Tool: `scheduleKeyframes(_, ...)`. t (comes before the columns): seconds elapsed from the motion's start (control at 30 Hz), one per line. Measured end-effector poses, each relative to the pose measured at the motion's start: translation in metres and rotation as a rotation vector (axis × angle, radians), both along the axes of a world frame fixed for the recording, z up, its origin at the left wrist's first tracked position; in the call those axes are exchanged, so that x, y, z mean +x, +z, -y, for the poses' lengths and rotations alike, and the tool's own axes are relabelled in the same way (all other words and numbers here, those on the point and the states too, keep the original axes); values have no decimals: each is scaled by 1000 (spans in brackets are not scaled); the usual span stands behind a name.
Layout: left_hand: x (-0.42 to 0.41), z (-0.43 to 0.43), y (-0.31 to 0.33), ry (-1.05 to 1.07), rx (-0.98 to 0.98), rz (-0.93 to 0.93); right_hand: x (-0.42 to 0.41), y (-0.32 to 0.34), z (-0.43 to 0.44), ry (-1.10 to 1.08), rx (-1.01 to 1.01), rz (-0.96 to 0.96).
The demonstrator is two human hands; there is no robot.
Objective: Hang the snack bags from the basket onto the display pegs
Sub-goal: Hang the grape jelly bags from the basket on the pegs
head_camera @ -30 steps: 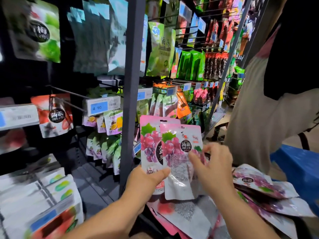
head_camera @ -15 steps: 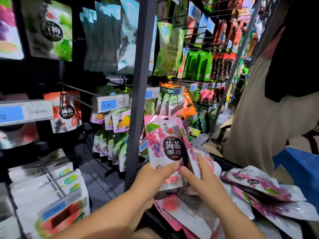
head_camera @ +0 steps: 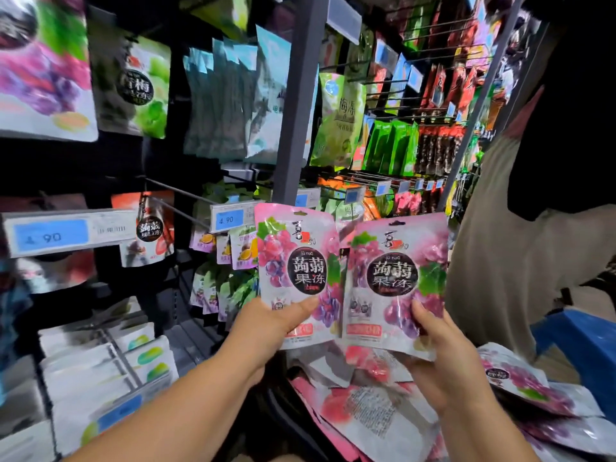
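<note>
At chest height before the snack display, two pink foil bags printed with purple grapes are held side by side, printed faces toward the camera.

Left pink grape bag [head_camera: 300, 261]: upright, long axis vertical, hang-hole tab uppermost, top leaning slightly left. The left hand [head_camera: 276, 325] grasps its lower edge, thumb across the front and fingers hidden behind.

Right pink grape bag [head_camera: 396, 271]: upright, long axis vertical, tab uppermost, top leaning slightly right. The right hand [head_camera: 443, 358] grasps its lower right corner, thumb on the front and fingers behind.

Inner edges of the two bags run close together; whether they touch cannot be told.

Below both hands lies a loose pile of further pink and white bags [head_camera: 373, 405], flat and at mixed angles. The basket itself cannot be made out clearly.

A grey metal upright post [head_camera: 300, 105] rises directly behind the left bag's top. Left of the post, a thin wire display peg [head_camera: 176, 208] runs forward from the dark back panel to a white price tag with a blue label [head_camera: 230, 220], which sits just beside the left bag's upper left corner. A red-orange bag [head_camera: 150, 228] hangs far back on that peg, with bare wire showing between it and the tag.

At right, a standing person in a beige garment [head_camera: 500, 261] is near the right bag's outer edge.
</note>
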State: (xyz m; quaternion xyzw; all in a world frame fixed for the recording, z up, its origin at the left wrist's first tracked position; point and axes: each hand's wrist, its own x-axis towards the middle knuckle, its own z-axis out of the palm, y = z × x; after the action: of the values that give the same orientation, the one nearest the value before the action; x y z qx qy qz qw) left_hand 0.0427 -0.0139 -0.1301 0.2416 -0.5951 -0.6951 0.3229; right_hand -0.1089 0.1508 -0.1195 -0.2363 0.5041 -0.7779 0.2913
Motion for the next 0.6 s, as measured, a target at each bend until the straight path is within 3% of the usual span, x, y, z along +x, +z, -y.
scheduleKeyframes(0.13, 12, 5, 9, -6, -40, 16, 12, 13, 20, 105, -73, 63)
scheduleKeyframes(0.37, 44, 15, 33, 35, -86, -25, 46, 32, 64, 249, -120, 11)
scheduleKeyframes(0.6, 89, 27, 58, 200, -131, -83, 65, 49, 91, 377, 167, -383)
